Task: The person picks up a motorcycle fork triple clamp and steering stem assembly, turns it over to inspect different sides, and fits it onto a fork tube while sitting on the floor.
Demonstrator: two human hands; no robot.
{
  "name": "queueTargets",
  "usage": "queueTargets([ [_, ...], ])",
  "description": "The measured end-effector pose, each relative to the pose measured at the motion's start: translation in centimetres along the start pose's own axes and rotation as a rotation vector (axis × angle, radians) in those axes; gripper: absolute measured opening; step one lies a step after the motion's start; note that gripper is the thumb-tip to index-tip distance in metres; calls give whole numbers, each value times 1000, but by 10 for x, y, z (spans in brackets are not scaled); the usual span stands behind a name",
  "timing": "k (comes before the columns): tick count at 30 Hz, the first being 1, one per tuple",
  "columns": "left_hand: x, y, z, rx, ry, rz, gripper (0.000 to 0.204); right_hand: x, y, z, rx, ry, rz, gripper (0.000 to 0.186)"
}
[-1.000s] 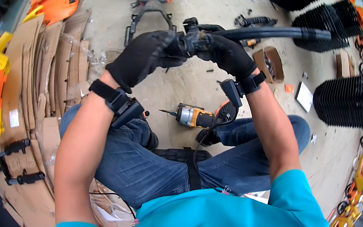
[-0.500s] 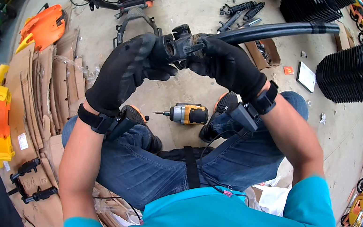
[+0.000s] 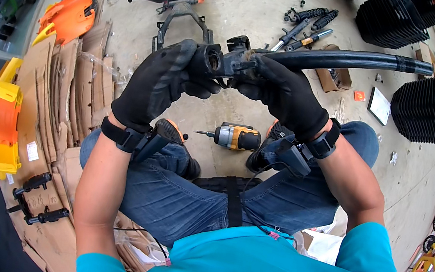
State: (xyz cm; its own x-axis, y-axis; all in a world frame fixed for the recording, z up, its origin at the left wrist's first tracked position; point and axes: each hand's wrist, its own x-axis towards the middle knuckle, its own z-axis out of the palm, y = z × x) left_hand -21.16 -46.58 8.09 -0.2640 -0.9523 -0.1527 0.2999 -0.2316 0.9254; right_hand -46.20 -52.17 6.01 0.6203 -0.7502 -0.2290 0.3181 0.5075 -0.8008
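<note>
Black-gloved fingers [image 3: 198, 79] of my left hand [image 3: 154, 89] are curled around the open round end of a black fitting [image 3: 220, 62], and my right hand [image 3: 286, 95] is clenched on the same piece just to the right, where a long black tube [image 3: 349, 59] joins it. So both hands grasp the part; it is held up in the air between them, above my knees and far from the floor. The tube runs out to the right, well past my right hand, with nothing under its free end.

I think the main risk comes from this long free end. It works like a lever, so if my right grip gets loose, the tube may swing down and twist the fitting out of the left fingers. The gloves also hide the small details of the joint from me, and a thumb could be pinched there; I cannot tell how tightly the two pieces sit together.

Below the hands, a yellow and black power driver [image 3: 235, 137] lies on the concrete floor [image 3: 261, 6] between my feet, its bit pointing left. A dropped part would probably land on or near it. Flattened cardboard [image 3: 75, 85] lies on the left, and stacks of black ribbed parts [image 3: 426, 109] stand on the right.
</note>
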Motion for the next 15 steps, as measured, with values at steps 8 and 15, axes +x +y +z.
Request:
queueTargets([
  [8,-4,-5,-3,80,-39,6,59,0,-4,-5,-69,5,-36,38],
  [15,-6,-1,6,113,-28,-11,61,-1,-3,-9,-95,13,-110,32],
])
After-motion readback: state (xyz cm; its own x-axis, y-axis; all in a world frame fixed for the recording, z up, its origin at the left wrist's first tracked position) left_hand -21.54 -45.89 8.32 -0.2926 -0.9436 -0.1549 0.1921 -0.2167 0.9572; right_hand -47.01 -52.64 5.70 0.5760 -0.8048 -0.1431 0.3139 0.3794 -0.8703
